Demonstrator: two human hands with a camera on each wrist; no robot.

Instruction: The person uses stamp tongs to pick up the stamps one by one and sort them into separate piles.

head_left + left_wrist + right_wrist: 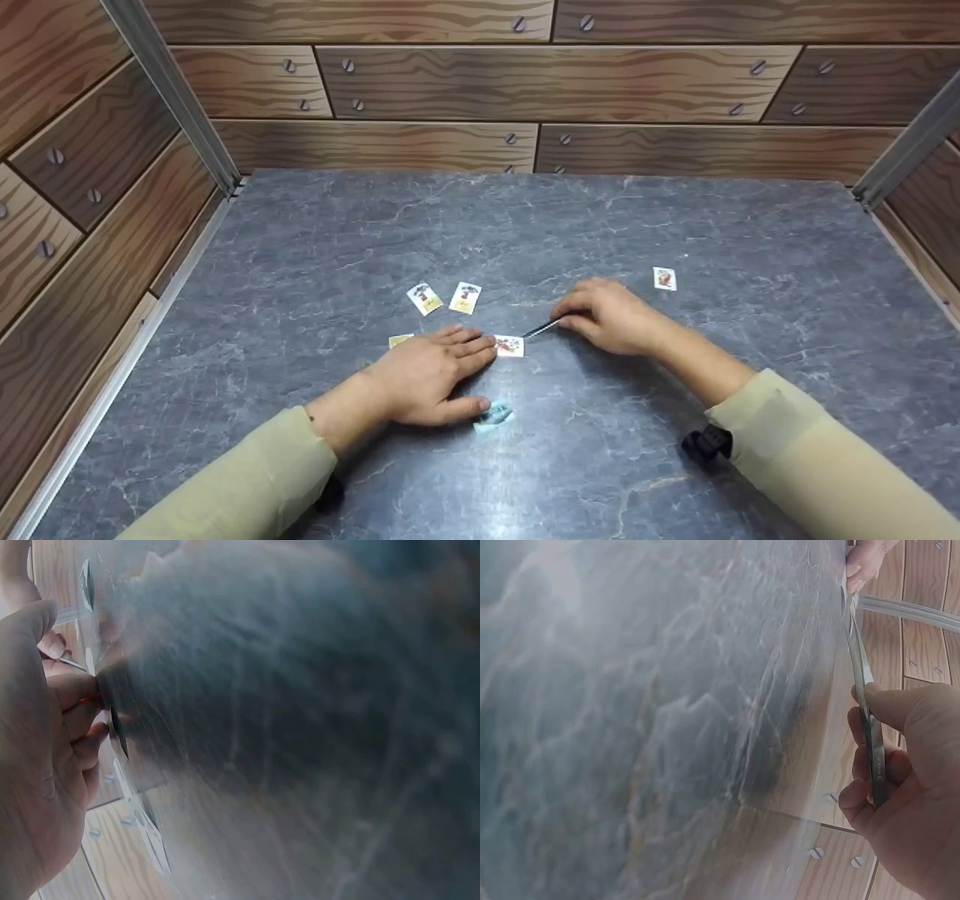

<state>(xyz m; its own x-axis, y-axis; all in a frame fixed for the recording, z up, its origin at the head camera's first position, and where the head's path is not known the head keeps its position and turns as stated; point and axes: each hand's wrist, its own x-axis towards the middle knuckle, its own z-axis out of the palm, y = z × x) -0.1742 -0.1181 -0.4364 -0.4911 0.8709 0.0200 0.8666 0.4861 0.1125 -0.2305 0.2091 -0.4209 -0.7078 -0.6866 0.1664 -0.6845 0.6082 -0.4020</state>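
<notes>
My left hand (435, 375) lies over the table in the head view. Its fingertips touch the left edge of a small white card with a red picture (510, 346). Near that thumb is a shiny teal scrap (493, 416). Metal tweezers (870, 727) are pinched in my right hand (611, 319), with their tips at the card's upper right edge. Whether the tips grip the card, I cannot tell. Another small card with a yellow part (400, 340) is partly hidden behind the left hand.
Beyond the left hand lie a tilted picture card (424, 298) and a similar one (466, 297) beside it. A red-pictured card (664, 278) lies at the right. The grey marbled table (360, 225) has wood-patterned walls (562, 82) at the back and sides.
</notes>
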